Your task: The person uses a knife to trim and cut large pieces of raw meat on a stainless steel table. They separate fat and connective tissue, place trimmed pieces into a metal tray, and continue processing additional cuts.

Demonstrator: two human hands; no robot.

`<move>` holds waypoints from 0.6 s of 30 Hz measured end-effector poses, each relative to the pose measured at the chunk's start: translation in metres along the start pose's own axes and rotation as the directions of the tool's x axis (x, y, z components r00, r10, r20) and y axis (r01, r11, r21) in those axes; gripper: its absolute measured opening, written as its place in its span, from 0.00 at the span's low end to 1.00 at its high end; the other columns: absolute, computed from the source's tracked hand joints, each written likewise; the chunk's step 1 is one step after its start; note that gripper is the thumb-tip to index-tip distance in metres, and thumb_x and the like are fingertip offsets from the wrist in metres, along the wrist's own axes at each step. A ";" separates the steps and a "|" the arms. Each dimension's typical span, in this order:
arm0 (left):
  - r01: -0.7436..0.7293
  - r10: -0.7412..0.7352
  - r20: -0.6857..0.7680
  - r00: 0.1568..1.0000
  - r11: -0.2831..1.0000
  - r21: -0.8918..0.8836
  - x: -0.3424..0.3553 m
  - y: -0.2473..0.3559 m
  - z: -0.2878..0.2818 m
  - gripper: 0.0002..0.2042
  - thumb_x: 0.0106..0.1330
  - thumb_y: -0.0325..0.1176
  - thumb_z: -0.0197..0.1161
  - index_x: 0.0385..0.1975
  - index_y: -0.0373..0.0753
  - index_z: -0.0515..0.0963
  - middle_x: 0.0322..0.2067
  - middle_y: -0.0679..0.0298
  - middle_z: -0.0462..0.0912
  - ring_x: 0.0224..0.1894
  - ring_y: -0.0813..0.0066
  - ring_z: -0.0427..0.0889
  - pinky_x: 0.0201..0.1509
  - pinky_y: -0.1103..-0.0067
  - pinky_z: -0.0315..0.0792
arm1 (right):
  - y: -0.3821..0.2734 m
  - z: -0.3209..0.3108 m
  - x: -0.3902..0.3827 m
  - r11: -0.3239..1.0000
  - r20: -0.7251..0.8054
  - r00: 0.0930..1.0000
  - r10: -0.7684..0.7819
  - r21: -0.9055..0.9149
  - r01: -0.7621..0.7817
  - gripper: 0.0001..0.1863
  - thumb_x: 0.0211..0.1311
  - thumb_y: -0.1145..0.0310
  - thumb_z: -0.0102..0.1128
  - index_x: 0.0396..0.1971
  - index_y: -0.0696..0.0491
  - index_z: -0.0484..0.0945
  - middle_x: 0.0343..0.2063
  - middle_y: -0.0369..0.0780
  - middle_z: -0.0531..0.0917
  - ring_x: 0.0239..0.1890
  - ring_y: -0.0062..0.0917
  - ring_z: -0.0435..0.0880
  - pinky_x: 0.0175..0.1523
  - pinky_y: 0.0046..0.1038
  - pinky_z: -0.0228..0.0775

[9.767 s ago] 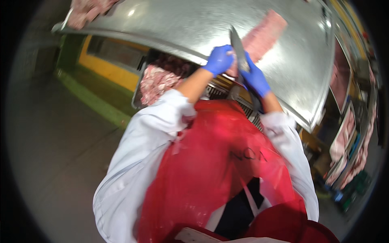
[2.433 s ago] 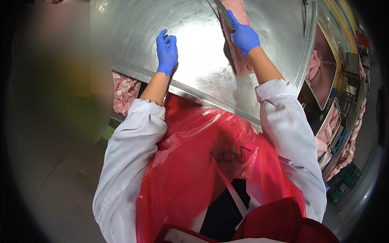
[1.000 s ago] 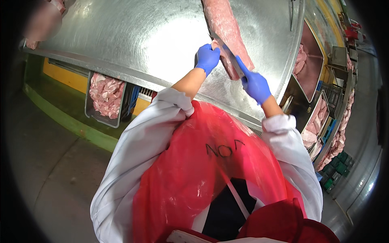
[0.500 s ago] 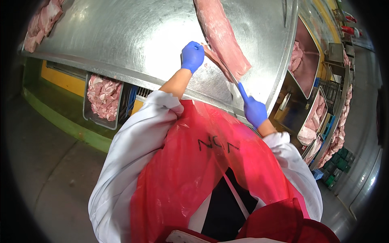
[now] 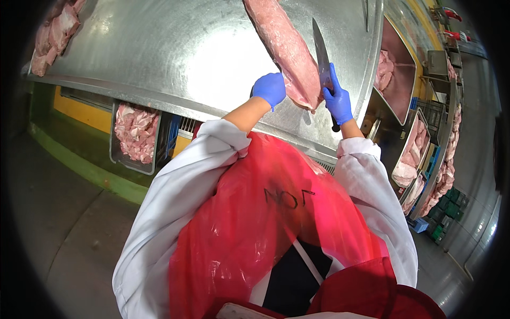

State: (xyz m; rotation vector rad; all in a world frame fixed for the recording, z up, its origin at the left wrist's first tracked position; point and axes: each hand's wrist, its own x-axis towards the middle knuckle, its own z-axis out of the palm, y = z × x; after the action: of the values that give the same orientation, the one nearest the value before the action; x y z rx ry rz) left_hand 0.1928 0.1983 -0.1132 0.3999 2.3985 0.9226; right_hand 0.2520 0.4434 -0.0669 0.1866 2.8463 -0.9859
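A long pale-pink loin of meat (image 5: 284, 45) lies lengthwise on the steel table, its far end cut off by the upper edge of the view. My left hand (image 5: 270, 89), in a blue glove, is closed at the loin's left edge near its tapered near end; the fingertips are hidden against the meat. My right hand (image 5: 338, 102), gloved in blue too, grips a knife (image 5: 321, 50) by its dark handle beside the loin's near right side. The long blade points away from me, along the right of the loin and tilted slightly left.
The steel table (image 5: 149, 48) has a raised near edge. Pieces of meat (image 5: 57, 34) lie at its far left. Below the edge stands a grey bin of trimmings (image 5: 136, 133). On the right are a reddish tray (image 5: 401, 80) and a meat-filled crate (image 5: 411, 151).
My left hand has moved right, from a pulled-out strip to the loin's edge; that strip no longer shows. The knife has swung out from the near end to the loin's right.
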 end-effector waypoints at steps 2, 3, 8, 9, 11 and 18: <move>0.022 -0.024 0.032 0.999 0.999 0.045 -0.002 -0.009 -0.005 0.16 0.68 0.39 0.50 0.40 0.34 0.81 0.40 0.45 0.84 0.45 0.44 0.82 0.53 0.61 0.75 | -0.014 0.000 -0.001 0.995 0.012 0.999 -0.053 -0.079 0.054 0.42 0.62 0.72 0.56 0.75 0.31 0.53 0.36 0.50 0.86 0.38 0.43 0.87 0.43 0.39 0.79; 0.017 -0.018 0.012 1.000 0.999 0.048 -0.002 -0.018 -0.002 0.17 0.68 0.39 0.49 0.39 0.35 0.82 0.41 0.45 0.84 0.45 0.44 0.82 0.53 0.61 0.75 | -0.022 0.000 -0.001 0.990 0.018 0.997 -0.079 -0.118 0.080 0.42 0.61 0.73 0.56 0.74 0.30 0.54 0.34 0.49 0.86 0.36 0.43 0.87 0.42 0.39 0.78; -0.074 0.074 -0.018 0.997 0.997 0.004 -0.013 -0.006 -0.014 0.18 0.69 0.40 0.47 0.39 0.34 0.82 0.42 0.44 0.83 0.46 0.44 0.81 0.53 0.60 0.74 | -0.065 0.027 0.000 0.838 0.152 0.932 -0.330 -0.407 0.363 0.42 0.60 0.70 0.55 0.74 0.27 0.55 0.24 0.43 0.83 0.25 0.39 0.84 0.33 0.40 0.75; -0.072 0.072 -0.008 0.997 0.997 0.009 -0.013 -0.003 -0.014 0.18 0.69 0.40 0.47 0.40 0.33 0.81 0.42 0.44 0.83 0.46 0.44 0.81 0.53 0.60 0.74 | -0.065 0.027 -0.001 0.833 0.216 0.940 -0.265 -0.439 0.336 0.41 0.60 0.70 0.55 0.74 0.27 0.55 0.24 0.44 0.83 0.25 0.39 0.83 0.33 0.40 0.75; -0.076 0.076 -0.009 0.997 0.997 -0.023 -0.012 -0.005 -0.015 0.18 0.69 0.41 0.48 0.41 0.35 0.82 0.42 0.44 0.84 0.47 0.44 0.81 0.54 0.60 0.74 | -0.059 0.022 -0.011 0.815 0.316 0.933 -0.172 -0.487 0.315 0.41 0.61 0.70 0.54 0.74 0.26 0.55 0.24 0.44 0.83 0.24 0.39 0.83 0.33 0.41 0.76; -0.207 0.205 -0.024 0.978 0.971 -0.119 -0.023 0.005 -0.001 0.17 0.70 0.39 0.49 0.40 0.33 0.80 0.40 0.44 0.83 0.44 0.43 0.81 0.51 0.59 0.74 | -0.023 -0.012 -0.055 0.796 0.407 0.908 -0.096 -0.516 0.315 0.44 0.63 0.73 0.49 0.75 0.22 0.45 0.27 0.44 0.84 0.25 0.41 0.84 0.33 0.42 0.77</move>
State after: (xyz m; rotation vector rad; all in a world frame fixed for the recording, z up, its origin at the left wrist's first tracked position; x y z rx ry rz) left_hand 0.2115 0.1916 -0.1005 0.6070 2.3282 1.1584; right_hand 0.3021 0.4287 -0.0350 -0.3470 2.6893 -0.1103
